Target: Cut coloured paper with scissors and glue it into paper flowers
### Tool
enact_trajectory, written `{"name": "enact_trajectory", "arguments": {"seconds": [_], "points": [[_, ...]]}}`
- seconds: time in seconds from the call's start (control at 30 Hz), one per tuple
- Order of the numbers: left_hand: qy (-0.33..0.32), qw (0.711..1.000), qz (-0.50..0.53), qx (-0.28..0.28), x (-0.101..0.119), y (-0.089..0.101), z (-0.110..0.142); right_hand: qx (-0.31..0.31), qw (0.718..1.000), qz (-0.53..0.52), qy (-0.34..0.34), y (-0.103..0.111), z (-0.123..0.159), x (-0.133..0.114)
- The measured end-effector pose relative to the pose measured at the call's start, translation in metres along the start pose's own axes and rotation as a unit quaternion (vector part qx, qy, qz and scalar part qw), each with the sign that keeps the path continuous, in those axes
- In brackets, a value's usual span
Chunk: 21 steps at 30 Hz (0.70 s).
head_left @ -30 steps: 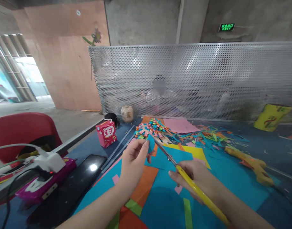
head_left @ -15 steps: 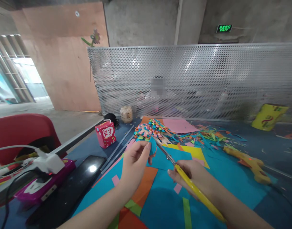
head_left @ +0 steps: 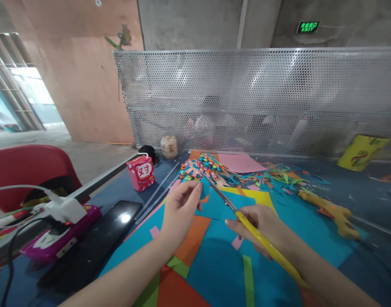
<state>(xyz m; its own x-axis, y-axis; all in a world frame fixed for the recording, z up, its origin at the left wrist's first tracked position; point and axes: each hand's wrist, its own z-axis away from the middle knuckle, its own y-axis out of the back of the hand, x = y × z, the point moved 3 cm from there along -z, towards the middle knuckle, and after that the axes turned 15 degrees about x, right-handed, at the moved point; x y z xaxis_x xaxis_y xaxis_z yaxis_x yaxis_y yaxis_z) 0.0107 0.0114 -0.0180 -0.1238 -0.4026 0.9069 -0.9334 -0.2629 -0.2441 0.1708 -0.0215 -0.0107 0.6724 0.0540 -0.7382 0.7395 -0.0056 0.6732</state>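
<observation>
Between the thumb and fingers of my left hand is a small piece of blue paper. My right hand is closed around yellow-handled scissors, whose metal blades point up and left at the edge of that piece. Whether the blades touch the paper I cannot tell. Below both hands lie blue paper sheets, an orange sheet and a green strip. Just beyond the blades sits a cluster of fringed multicolored paper.
Paper scraps and a yellow glue gun lie to the right, near a yellow roll. On the left are a red drink box, a black phone and a purple power strip. A perforated metal screen stands behind, with a person beyond it.
The view has tilted slightly, so the background sits a little higher. The scissors and both hands have barely moved relative to the blue piece, which is still held.
</observation>
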Motion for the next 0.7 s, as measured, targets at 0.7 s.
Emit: {"name": "enact_trajectory", "arguments": {"seconds": [0.7], "points": [[0.118, 0.990, 0.066, 0.036, -0.005, 0.000, -0.005, 0.174, 0.980, 0.083, 0.047, -0.001, -0.032, 0.041]]}}
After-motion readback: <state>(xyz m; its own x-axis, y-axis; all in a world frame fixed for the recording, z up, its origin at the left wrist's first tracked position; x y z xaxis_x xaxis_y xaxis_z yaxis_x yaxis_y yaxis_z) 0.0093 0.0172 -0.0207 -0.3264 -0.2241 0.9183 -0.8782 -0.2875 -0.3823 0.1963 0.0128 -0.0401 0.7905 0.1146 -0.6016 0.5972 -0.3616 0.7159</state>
